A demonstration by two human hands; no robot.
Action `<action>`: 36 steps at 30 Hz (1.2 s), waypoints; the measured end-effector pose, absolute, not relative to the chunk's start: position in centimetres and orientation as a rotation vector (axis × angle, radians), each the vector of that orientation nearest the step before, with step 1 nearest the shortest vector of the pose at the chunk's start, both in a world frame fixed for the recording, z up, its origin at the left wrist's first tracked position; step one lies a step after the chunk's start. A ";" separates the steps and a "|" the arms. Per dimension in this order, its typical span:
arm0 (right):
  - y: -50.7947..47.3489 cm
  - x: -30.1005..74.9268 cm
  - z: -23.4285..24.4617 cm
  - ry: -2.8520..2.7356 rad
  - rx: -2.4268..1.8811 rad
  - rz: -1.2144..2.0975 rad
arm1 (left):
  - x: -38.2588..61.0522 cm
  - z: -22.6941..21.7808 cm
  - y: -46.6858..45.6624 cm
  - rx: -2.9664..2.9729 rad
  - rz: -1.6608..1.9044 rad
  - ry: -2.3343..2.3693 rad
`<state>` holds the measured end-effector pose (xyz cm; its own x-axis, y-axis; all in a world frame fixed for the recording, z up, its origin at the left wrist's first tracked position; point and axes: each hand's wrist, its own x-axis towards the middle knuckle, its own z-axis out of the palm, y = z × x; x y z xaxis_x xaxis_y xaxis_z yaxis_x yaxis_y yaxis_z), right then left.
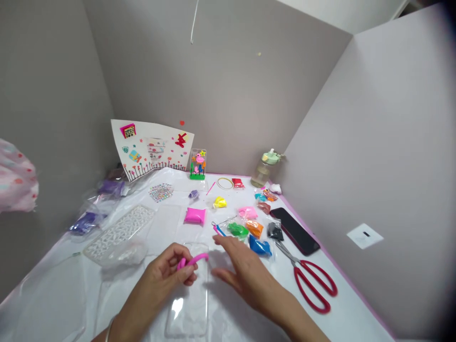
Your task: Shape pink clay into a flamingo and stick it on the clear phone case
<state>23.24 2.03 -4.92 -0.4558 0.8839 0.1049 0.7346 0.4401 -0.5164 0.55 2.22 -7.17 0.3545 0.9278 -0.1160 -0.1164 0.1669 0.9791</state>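
Note:
My left hand (167, 273) is closed in a pinch on a rolled strip of pink clay (194, 260), held just above a clear phone case (190, 297) that lies flat on the white table. My right hand (244, 273) hovers open beside it, fingers stretched toward the left, holding nothing. Just beyond its fingertips lie small bags of clay: green (237, 230), orange (254, 228) and blue (260, 247). A pink and blue modelling tool (218, 229) lies near them.
Red scissors (311, 280) and a dark phone (294, 231) lie at the right. A magenta clay bag (195, 215), yellow clay (220, 202), a decorated card (151, 148), a decorated case (197, 164) and a bottle (265, 168) stand farther back. Clear plastic moulds (119, 232) sit at the left.

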 end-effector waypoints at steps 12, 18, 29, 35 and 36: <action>1.5 20.6 -4.7 -1.683 -1.203 1.231 | 0.0 -6.6 2.6 1.282 0.844 0.955; 1.2 19.9 -5.1 -1.622 -1.218 1.310 | 0.5 -6.5 2.4 1.123 0.835 0.889; 1.4 19.5 -5.1 -1.391 -1.123 1.491 | 0.6 -6.4 2.1 1.277 0.853 0.952; 0.9 19.1 -5.6 -1.432 -1.180 1.489 | 0.9 -6.5 2.1 1.207 0.857 0.928; 0.9 19.1 -5.7 -1.448 -1.184 1.469 | 0.9 -6.6 2.1 1.198 0.865 0.932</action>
<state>19.11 0.93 -5.67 -0.2962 0.9489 -0.1087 0.0951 -0.0840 -0.9919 0.87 2.07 -6.59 0.3772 0.9175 -0.1260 -0.0580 0.1592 0.9855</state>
